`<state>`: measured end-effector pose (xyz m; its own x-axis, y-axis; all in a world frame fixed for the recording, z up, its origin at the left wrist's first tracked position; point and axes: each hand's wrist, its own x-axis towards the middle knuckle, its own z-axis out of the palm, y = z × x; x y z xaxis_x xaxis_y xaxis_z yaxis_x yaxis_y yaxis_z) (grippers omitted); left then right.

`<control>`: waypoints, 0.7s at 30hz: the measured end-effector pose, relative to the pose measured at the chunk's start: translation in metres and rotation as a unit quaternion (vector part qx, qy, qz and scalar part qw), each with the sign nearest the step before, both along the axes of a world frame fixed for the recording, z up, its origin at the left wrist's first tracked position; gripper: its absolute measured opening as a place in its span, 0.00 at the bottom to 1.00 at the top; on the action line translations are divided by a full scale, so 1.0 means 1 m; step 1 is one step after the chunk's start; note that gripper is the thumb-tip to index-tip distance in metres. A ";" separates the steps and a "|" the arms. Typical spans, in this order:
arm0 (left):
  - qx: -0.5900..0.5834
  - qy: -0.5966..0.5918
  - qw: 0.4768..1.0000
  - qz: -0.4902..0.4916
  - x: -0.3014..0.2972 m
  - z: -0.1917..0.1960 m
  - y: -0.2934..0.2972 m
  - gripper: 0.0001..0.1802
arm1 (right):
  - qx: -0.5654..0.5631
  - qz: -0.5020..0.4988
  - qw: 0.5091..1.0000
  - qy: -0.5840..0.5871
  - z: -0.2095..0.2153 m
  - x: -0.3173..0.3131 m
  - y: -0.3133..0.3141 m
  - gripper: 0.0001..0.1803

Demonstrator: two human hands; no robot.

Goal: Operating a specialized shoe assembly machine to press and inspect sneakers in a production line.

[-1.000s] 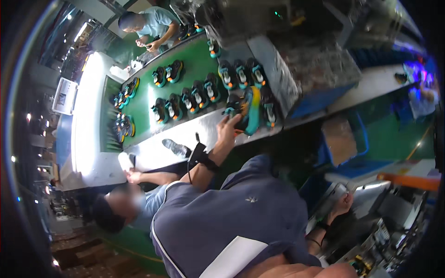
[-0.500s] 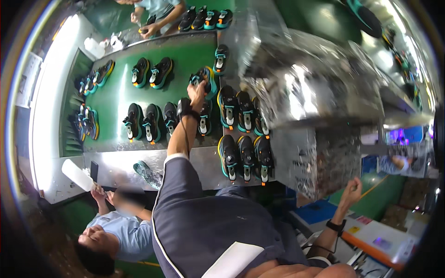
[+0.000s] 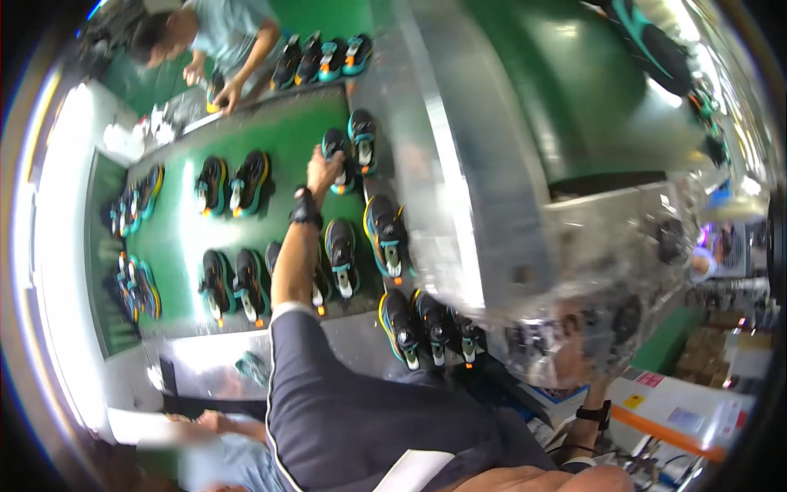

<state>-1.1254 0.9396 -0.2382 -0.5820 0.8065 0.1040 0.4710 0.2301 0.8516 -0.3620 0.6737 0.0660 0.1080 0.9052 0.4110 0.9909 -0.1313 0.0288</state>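
Observation:
My left hand [image 3: 323, 170] reaches over the green work surface, its fingers closed on a black sneaker [image 3: 334, 142] with a teal sole. That sneaker stands close beside another black sneaker [image 3: 361, 139] on the metal edge strip. Below my hand, nearer my body, a sneaker with a grey tongue [image 3: 341, 250] rests on the green surface, partly beside my forearm. On the right, only the wrist of my right hand [image 3: 601, 390] shows clearly, with a dark band just below it. Its fingers are hidden behind a shiny, plastic-covered machine part.
The plastic-covered metal housing [image 3: 525, 246] fills the middle right. More sneakers stand in rows on the green surface [image 3: 176, 238] and along the metal strip. A co-worker [image 3: 225, 41] handles a shoe at the far side; another person's blue sleeve [image 3: 238, 459] is at the lower left.
The sneaker in my left hand has gone from tilted to standing beside the one on the strip. My right hand, earlier visible with bent fingers, is now mostly behind the housing. The view has shifted.

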 end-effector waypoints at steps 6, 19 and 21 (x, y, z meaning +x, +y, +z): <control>0.347 0.309 0.882 -0.082 -0.019 0.346 0.045 0.31 | 0.034 0.008 0.995 0.089 0.043 -0.074 0.007 0.13; 0.056 0.417 0.845 -0.329 0.182 0.609 0.153 0.44 | 0.134 -0.011 0.948 0.287 0.046 -0.070 0.008 0.12; 0.002 0.296 0.886 -0.357 0.212 0.605 0.148 0.39 | 0.150 0.008 0.941 0.305 0.041 -0.067 0.009 0.11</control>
